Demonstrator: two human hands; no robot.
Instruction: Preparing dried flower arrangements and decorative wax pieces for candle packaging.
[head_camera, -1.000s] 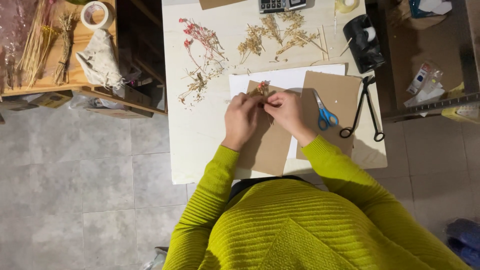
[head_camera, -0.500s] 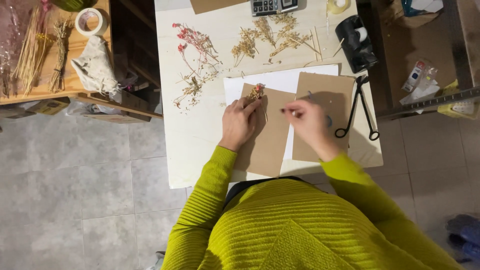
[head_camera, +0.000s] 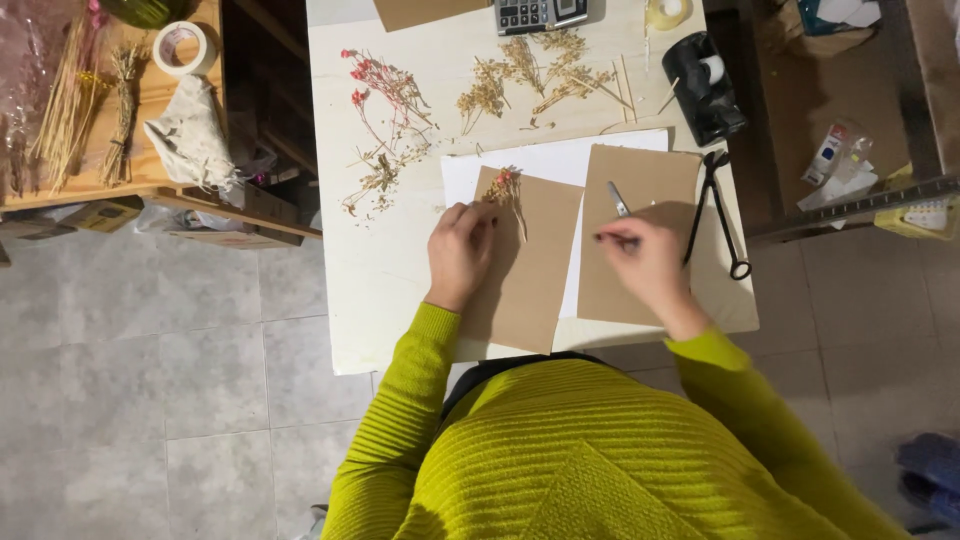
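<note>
Lying on the left brown card (head_camera: 525, 265), the small dried sprig (head_camera: 505, 188) looks light and brittle — better taken low on its stem. The left hand (head_camera: 460, 250) rests half-curled on that card beside it. The right hand (head_camera: 640, 262) grasps small scissors (head_camera: 619, 200) over the second card (head_camera: 635, 190) on the white surface (head_camera: 390, 290).

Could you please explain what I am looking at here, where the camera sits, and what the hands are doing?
There is no machine: a person in a yellow-green sweater works with bare hands, filmed from a camera on their own head, looking straight down. The left hand presses on a brown card bearing a small dried flower sprig. The right hand holds scissors over a second brown card. On the white table lie loose dried flowers, a black tape dispenser, black pliers and a calculator.
</note>
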